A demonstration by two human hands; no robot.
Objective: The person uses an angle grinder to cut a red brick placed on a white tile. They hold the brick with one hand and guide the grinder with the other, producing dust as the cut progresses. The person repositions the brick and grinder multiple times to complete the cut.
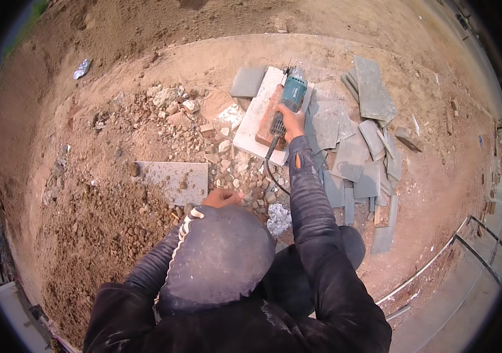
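My right hand (pixel 292 122) is wrapped round the rear body of a teal and black angle grinder (pixel 294 93). The grinder points away from me, over a reddish brick (pixel 267 126) that lies on a pale slab (pixel 252 130). From its back end a black cord (pixel 270 170) curves down toward my right forearm. In front of my bent left knee (pixel 218 253) is my left hand (pixel 223 198), with a finger stretched to the right and no object visible in it. The knee hides part of this hand.
Cut grey stone tiles (pixel 351 156) lie in a loose pile right of the slab, with larger ones (pixel 374 88) farther back. A grey tile (pixel 174 179) lies to the left among rubble (pixel 168 106) and dirt. Crumpled foil-like scrap (pixel 278 219) is near my knees. Metal bars (pixel 477 259) are at lower right.
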